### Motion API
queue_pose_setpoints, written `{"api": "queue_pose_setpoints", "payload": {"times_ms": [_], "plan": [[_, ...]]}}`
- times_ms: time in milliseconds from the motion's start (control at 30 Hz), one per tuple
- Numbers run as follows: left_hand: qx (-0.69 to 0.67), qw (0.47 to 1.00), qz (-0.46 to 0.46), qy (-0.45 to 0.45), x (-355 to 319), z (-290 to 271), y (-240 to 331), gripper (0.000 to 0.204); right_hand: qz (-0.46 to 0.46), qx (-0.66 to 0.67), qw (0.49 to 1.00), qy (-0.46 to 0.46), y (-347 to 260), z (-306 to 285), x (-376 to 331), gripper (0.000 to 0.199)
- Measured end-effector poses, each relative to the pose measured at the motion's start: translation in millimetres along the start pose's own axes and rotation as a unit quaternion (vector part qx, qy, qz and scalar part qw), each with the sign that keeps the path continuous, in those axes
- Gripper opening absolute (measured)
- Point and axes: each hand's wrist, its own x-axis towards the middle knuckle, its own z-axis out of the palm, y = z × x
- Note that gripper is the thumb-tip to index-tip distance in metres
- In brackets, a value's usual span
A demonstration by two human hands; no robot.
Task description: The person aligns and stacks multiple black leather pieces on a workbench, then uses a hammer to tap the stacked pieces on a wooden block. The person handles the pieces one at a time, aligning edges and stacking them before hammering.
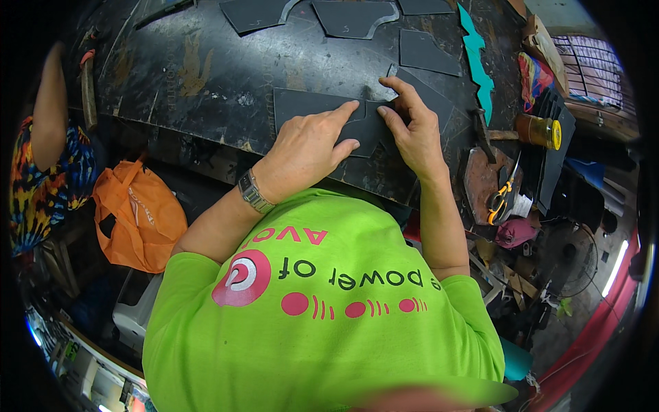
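Note:
My left hand (310,145) rests over a flat black sheet piece (292,103) at the table's near edge. Its index finger stretches out onto the sheet, and the thumb stands apart from it. A watch (254,192) circles the left wrist. Just right of it, my right hand (417,130) has thumb and index finger spread, nothing visible between them. The thumb tip touches or hovers by the edge where black pieces meet; I cannot tell which. Another black piece (429,96) lies partly beneath the right hand, with a pale grey strip (392,71) beyond the fingertips.
More black cut pieces (353,19) lie on the dark table (206,62). To the right are a green jagged strip (475,58), a hammer (486,134), a yellow-lidded jar (539,130) and orange-handled scissors (500,199). An orange bag (137,220) and another person's arm (50,113) are at left.

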Motion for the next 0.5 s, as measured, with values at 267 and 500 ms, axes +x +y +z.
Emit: {"api": "queue_pose_setpoints", "payload": {"times_ms": [267, 500], "plan": [[0.002, 1.000, -0.003, -0.008, -0.6, 0.8, -1.2, 0.063, -0.050, 0.005, 0.999, 0.006, 3.8, 5.0, 1.4, 0.028], [-0.007, 0.999, 0.018, 0.034, -5.0, 4.6, 0.6, 0.055, -0.094, -0.115, 0.989, -0.003, 3.0, 4.4, -0.1, 0.020]]}}
